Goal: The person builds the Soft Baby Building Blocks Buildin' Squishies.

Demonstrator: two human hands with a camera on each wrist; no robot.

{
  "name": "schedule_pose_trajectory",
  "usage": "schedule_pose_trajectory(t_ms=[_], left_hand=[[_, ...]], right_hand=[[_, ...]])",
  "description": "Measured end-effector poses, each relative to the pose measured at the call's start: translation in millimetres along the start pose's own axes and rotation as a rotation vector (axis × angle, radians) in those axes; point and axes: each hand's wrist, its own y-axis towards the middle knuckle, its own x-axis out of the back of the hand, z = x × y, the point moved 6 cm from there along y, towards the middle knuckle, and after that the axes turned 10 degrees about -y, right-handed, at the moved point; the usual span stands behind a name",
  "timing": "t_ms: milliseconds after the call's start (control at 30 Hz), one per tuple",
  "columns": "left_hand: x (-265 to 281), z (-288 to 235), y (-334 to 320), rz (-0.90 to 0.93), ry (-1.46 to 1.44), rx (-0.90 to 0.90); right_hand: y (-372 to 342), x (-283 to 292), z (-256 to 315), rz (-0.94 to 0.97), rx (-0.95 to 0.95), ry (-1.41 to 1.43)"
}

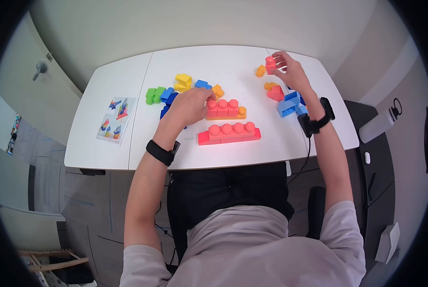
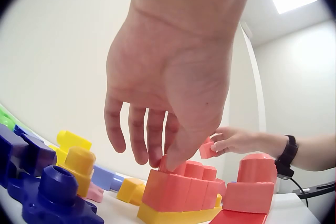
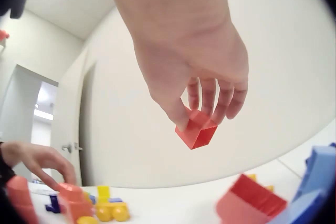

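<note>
My left hand (image 1: 192,106) pinches the left end of a row of red toy blocks (image 1: 223,109) with thumb and fingertips at a stud. That row sits on a yellow-orange base (image 2: 181,214), whose one orange stud shows at the right end. At the table's far right, my right hand (image 1: 293,74) holds a single red block (image 3: 197,128) between thumb and fingers, raised above the table with its hollow underside showing. Nearer the front edge lies a second red row (image 1: 229,134) with several round studs and sloped ends.
Green blocks (image 1: 155,95), dark blue blocks (image 2: 55,195) and yellow blocks (image 1: 183,82) lie left of the rows. Light blue blocks (image 1: 289,106) and a loose red block (image 1: 275,93) are below my right hand. A picture sheet (image 1: 116,119) lies on the left.
</note>
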Motion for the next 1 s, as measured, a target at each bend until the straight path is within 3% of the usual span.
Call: schedule_pose_trajectory(t_ms=[133,200,400,700,1000], left_hand=[[0,-3,1,-0.008,-0.005,0.026],[0,-4,0,0.008,-0.003,0.038],[-5,-6,1,-0.018,-0.013,0.005],[-10,-6,1,-0.028,0.042,-0.010],[-8,-9,1,-0.026,0.042,-0.015]], right_hand=[[-32,-7,53,0.052,0.067,0.102],[-48,-19,71,0.206,0.038,0.087],[-73,-57,71,0.388,0.049,0.125],[-82,-77,66,0.390,0.116,0.137],[-87,-74,65,0.402,0.063,0.123]])
